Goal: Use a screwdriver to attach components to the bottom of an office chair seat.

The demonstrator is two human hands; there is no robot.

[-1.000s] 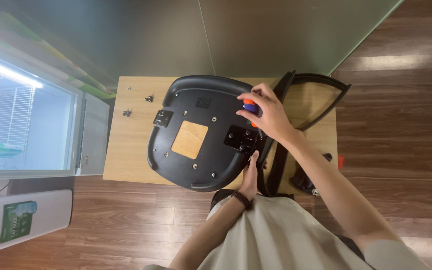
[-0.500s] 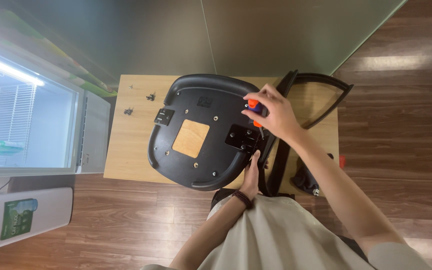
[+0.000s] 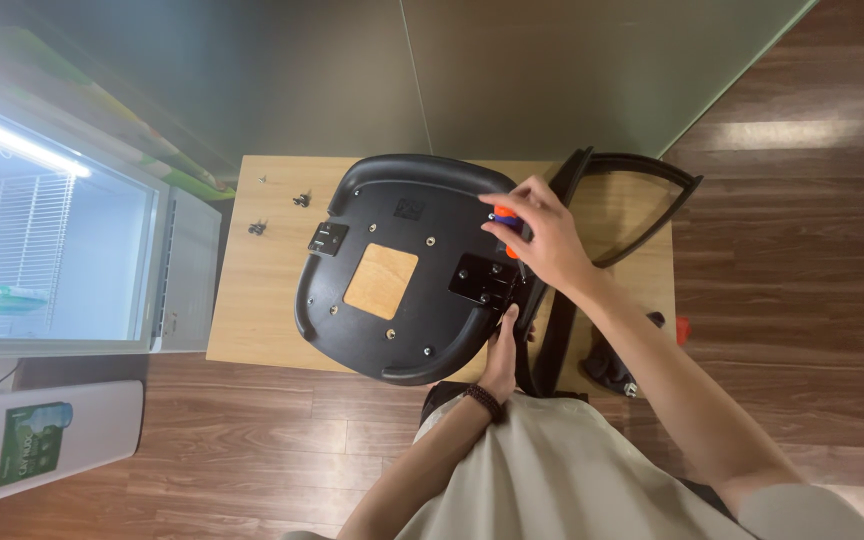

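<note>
Broadly, the light wooden rectangular bench point(image 3: 252, 300) carries everything, and the black moulded plastic chair seat point(image 3: 402, 265) lies underside up across its middle, with a square tan wooden patch point(image 3: 381, 281) at its centre. At three o'clock from the seat, a black curved chair-back frame point(image 3: 642, 200) rests on the bench, one of its bars running down alongside the seat's right edge.

The right hand point(image 3: 542, 240) is curled shut around an orange-and-blue-handled screwdriver point(image 3: 505, 222), held roughly upright over the black metal mounting bracket point(image 3: 482, 278) at the seat's three o'clock edge. The left hand point(image 3: 502, 350) sits at five o'clock, fingers pressed against the seat's rim just below that bracket; whether it grips anything I cannot tell.

To do this well, I judge the driver should stay square to the screw head, pressing down firmly while the left hand stops the seat from swivelling. A matching black bracket point(image 3: 327, 239) sits at nine o'clock on the seat, and small dark loose screws point(image 3: 301, 199) lie at eleven o'clock on the bench, within reach.
</note>
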